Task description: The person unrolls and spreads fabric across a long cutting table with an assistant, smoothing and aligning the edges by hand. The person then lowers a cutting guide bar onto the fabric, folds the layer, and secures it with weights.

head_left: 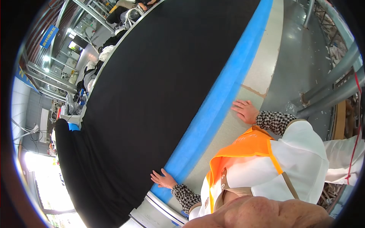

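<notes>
Black matte fabric sheet [163, 76], spread over pale-grey tabletop [262, 64]. Blue film-like strip [220, 98], exposed along the sheet's near edge. Left hand [164, 179] at that edge, right hand [246, 112] over tabletop: each grip open, nothing held. Edge-smoothing apparently being done; light, even pressure seemingly called for.

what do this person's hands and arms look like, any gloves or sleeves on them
The left hand and right hand are bare, without gloves. Black-and-white checked sleeves cover both forearms; above the right one is a white top.
</notes>
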`<state>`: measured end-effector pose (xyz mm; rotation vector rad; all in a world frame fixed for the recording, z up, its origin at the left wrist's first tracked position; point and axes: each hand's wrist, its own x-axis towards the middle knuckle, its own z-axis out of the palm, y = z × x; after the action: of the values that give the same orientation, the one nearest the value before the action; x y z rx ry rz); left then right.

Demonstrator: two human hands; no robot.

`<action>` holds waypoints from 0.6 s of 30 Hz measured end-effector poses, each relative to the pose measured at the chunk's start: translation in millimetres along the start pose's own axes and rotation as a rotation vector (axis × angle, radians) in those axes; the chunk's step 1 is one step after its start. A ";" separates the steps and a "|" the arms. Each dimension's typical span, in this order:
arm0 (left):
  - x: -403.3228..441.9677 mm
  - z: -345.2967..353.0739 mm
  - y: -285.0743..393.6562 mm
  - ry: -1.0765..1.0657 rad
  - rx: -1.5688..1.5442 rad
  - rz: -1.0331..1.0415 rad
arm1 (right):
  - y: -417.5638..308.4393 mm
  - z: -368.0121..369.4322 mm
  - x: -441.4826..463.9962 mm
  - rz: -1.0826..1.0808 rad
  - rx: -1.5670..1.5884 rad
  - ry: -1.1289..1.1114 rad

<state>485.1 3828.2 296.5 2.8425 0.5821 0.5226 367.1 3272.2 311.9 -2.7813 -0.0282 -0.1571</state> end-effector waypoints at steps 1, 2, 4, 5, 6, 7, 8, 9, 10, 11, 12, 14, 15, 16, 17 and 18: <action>0.4 -0.1 0.6 0.000 0.002 0.000 | 0.3 0.3 0.3 -0.004 -0.003 0.004; 0.7 -0.1 1.2 0.000 0.003 -0.001 | 0.7 0.4 0.6 -0.005 -0.015 0.013; 0.3 -0.7 1.1 0.012 0.009 0.007 | 0.3 0.4 0.6 -0.013 -0.037 0.021; 1.3 0.3 1.1 0.015 -0.004 0.011 | 0.5 0.1 1.1 -0.015 -0.042 0.028; 1.9 1.7 1.1 0.016 -0.015 0.014 | 1.0 -0.6 1.2 -0.018 -0.047 0.032; 1.3 1.7 -0.4 0.017 -0.023 0.014 | 0.6 0.4 0.9 -0.022 -0.050 0.035; 1.2 1.7 -1.9 0.013 -0.013 0.012 | 0.0 1.6 1.2 -0.027 -0.048 0.038; 2.0 1.8 -0.8 0.011 -0.007 0.010 | 0.8 1.5 1.9 -0.032 -0.048 0.044; 1.4 2.3 -1.0 0.009 -0.002 0.007 | 0.7 0.8 2.0 -0.038 -0.050 0.051; 1.5 2.0 -2.1 0.006 -0.004 0.003 | -0.6 0.6 1.9 -0.039 -0.055 0.046; 2.4 1.9 -1.8 0.004 -0.009 0.002 | -1.6 -0.6 2.5 -0.039 -0.062 0.044; 2.2 1.7 -0.2 -0.005 -0.028 -0.009 | -1.8 -1.8 1.4 -0.041 -0.068 0.045; 1.7 1.9 -1.9 -0.004 -0.026 -0.004 | -2.0 -1.6 1.2 -0.047 -0.068 0.053; 2.8 3.3 -2.1 0.002 -0.026 -0.002 | -1.9 -2.1 3.7 -0.058 -0.070 0.066; 4.0 4.2 -2.9 0.008 -0.027 0.000 | -2.2 -2.8 5.8 -0.059 -0.073 0.065; 4.7 3.4 -3.2 0.007 -0.033 0.000 | -2.9 -3.4 5.7 -0.059 -0.076 0.063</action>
<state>489.4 3832.6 294.0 2.8108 0.5696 0.5369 372.3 3273.7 316.7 -2.8507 -0.0905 -0.2657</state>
